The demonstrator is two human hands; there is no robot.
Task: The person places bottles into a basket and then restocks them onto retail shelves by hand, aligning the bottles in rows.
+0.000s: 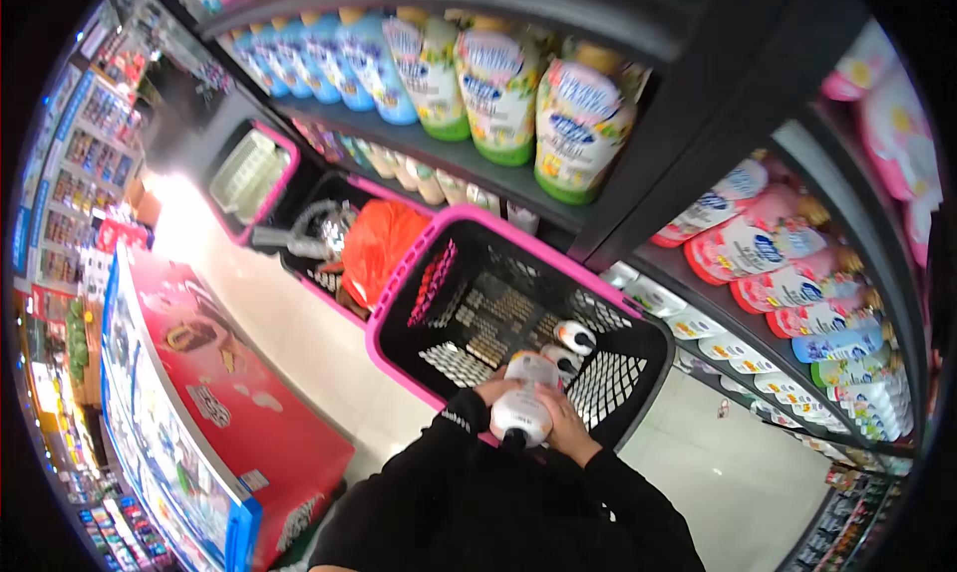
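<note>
**White bottle held at the near side of a black basket**

The left hand and the right hand grasp the white bottle from either side, its black cap pointing toward the wearer. Another pale bottle shows just beyond it; whether the left fingers also touch that one, I cannot tell.

The bottle looks like smooth plastic, so it probably has some weight if full, gives a little when squeezed and turns slippery if wet. It seems unlikely to break. The broad body is the best place to hold (the cap looks a poor handle), with the palms on opposite sides.

Two more white bottles lie in the basket, whose latticed walls and pink rim look stiff. Behind it, a red plastic bag sits in another basket. The floor is pale and glossy. Dark shelves carry rows of blue, green-based and pink bottles above and to the right, and a red display counter stands to the left under bright shop lighting.
</note>
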